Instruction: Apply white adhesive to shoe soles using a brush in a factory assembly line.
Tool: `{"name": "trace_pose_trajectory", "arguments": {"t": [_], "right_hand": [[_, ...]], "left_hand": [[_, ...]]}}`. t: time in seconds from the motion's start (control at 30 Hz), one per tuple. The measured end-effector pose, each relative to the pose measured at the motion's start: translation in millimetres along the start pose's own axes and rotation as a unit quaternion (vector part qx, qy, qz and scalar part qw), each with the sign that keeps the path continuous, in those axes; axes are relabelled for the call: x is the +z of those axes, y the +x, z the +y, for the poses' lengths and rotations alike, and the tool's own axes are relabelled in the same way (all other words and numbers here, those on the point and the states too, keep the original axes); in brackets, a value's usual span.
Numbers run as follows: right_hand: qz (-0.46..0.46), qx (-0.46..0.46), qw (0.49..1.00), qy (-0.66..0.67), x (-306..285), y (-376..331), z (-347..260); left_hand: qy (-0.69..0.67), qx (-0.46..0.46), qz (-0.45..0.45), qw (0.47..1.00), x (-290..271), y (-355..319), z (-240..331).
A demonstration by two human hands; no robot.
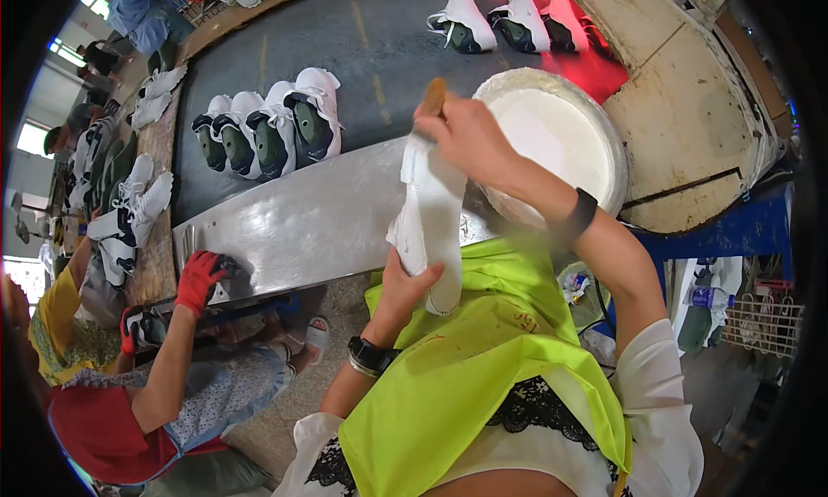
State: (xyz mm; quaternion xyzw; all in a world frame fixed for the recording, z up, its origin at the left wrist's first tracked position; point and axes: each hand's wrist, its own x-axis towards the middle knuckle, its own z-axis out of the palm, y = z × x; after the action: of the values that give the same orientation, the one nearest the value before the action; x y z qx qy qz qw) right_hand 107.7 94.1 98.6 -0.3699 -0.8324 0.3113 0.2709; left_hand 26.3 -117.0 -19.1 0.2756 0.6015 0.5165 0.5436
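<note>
In front of my apron a white shoe [442, 238] is held with its pale sole turned up toward me. My left hand [407, 292] grips it near its lower end, the thumb lying over the sole's edge. A brush with a wooden handle [433, 97] is in my right hand [473, 142], its working end down at the upper end of the sole. Just right of that hand stands a round tub [614, 156] of white liquid, its rim crusted.
A metal ledge [319, 211] borders a dark conveyor belt [388, 57]. Several white and green shoes [315, 113] stand on it, with more shoes [461, 21] farther off by a red glow. At left, a co-worker's red-gloved hand [200, 280] touches the ledge. A wire basket [763, 326] hangs at right.
</note>
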Motion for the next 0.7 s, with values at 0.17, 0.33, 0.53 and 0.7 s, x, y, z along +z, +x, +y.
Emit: {"name": "trace_pose_trajectory", "arguments": {"t": [0.17, 0.33, 0.53, 0.7], "right_hand": [[-0.140, -0.055, 0.988, -0.023, -6, -11, -16], [-0.080, -0.043, 0.996, -0.009, -29, 8, -2], [0.042, -0.047, 0.995, 0.074, 4, -33, 15], [-0.016, -0.047, 0.994, 0.097, -13, -68, 9]], "left_hand": [[-0.043, -0.020, -0.019, 0.999, 2, 5, 14], [-0.055, -0.027, -0.020, 0.998, -6, 1, 17], [-0.074, -0.017, -0.072, 0.994, -26, -1, 10], [-0.160, -0.076, -0.115, 0.977, -50, -6, 15]]}}
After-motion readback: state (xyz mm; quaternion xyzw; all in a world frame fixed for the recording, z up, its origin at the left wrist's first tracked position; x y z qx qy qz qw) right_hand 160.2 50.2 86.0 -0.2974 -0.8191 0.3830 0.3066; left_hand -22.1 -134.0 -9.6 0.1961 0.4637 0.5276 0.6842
